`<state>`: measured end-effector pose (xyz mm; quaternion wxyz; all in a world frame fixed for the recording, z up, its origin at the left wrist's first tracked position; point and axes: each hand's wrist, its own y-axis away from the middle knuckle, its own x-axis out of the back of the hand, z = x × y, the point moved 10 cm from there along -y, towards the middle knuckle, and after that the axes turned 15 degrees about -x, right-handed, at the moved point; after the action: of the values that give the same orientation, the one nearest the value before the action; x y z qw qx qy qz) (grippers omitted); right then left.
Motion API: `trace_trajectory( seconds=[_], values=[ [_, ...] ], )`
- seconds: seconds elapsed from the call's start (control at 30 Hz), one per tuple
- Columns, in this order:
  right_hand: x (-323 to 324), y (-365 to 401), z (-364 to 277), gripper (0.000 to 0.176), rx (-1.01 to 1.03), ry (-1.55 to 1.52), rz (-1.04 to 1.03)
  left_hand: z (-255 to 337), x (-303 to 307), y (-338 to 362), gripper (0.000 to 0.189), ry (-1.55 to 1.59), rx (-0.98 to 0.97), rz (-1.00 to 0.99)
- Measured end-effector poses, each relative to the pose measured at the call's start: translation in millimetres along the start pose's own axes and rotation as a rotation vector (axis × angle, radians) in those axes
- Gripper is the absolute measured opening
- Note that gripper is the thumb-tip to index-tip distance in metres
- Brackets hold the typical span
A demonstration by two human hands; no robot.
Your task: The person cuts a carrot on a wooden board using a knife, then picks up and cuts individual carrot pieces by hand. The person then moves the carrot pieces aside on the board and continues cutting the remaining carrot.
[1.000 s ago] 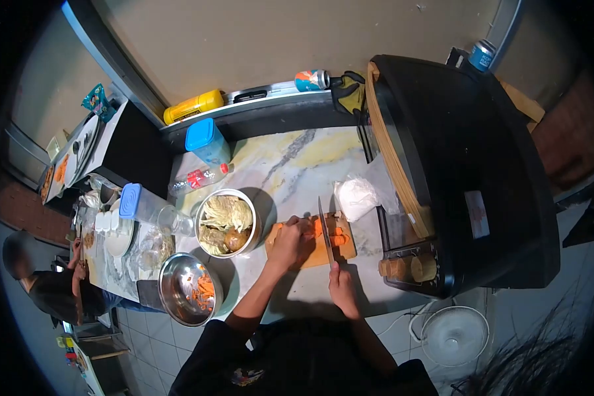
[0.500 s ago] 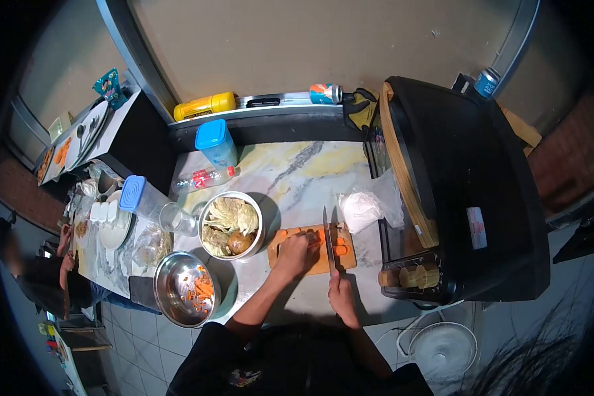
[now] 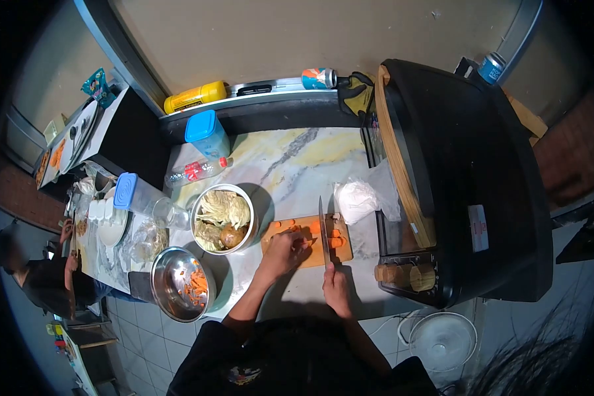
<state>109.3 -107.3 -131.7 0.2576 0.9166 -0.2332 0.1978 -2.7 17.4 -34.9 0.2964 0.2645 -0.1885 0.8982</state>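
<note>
A wooden cutting board (image 3: 270,245) lies in front of me with orange carrot pieces (image 3: 337,241) on it. My right hand (image 3: 336,288) is closed round the handle of a long kitchen knife (image 3: 324,231), its blade pointing away from me across the board. On the left half of the board, my left hand (image 3: 284,255) has its fingers curled down on carrot, beside the blade; the fingertips are partly hidden. To the left stands a steel bowl (image 3: 175,288) with cut carrot in it. Behind that is a white bowl (image 3: 196,221) holding cabbage and a round brown vegetable.
A bag of white powder (image 3: 356,202) sits behind the board. At right is a large black oven (image 3: 488,171) with a wooden handle. Plastic containers (image 3: 208,134) and a clear bottle (image 3: 195,172) stand or lie at back left. Another person (image 3: 46,277) works at far left.
My left hand has shifted slightly left, away from the knife blade, and more carrot shows between them. The knife stays in my right hand. The whole view has shifted a little.
</note>
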Motion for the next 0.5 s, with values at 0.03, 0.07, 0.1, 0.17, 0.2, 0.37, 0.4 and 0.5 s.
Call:
trace_trajectory(
  seconds=[0.03,0.07,0.1,0.17,0.2,0.37,0.4,0.5],
  values=[
    [2,1,-4,0.06,-0.004,0.002,-0.003,6,4,-3,0.009,-0.008,0.0,0.004],
    [2,2,-4,0.059,-0.055,0.001,-0.05,5,3,-3,0.009,-0.006,0.005,0.002],
    [0,3,-4,0.06,-0.108,-0.002,-0.098,4,6,-3,0.009,-0.01,0.012,0.016],
    [-3,0,1,0.06,-0.106,-0.003,-0.105,2,7,-2,0.006,-0.03,0.083,-0.015],
    [-4,0,1,0.06,-0.099,-0.004,-0.107,3,8,-2,0.006,-0.028,0.09,-0.018],
    [-6,-1,11,0.062,-0.159,-0.028,-0.118,-2,3,-1,0.01,-0.051,0.017,0.02],
    [-7,-2,15,0.063,-0.174,-0.019,-0.107,-7,-1,0,0.01,-0.048,0.018,0.017],
    [-7,-4,15,0.058,-0.05,0.01,-0.025,-15,-6,3,0.014,-0.019,0.036,0.045]
  ],
)
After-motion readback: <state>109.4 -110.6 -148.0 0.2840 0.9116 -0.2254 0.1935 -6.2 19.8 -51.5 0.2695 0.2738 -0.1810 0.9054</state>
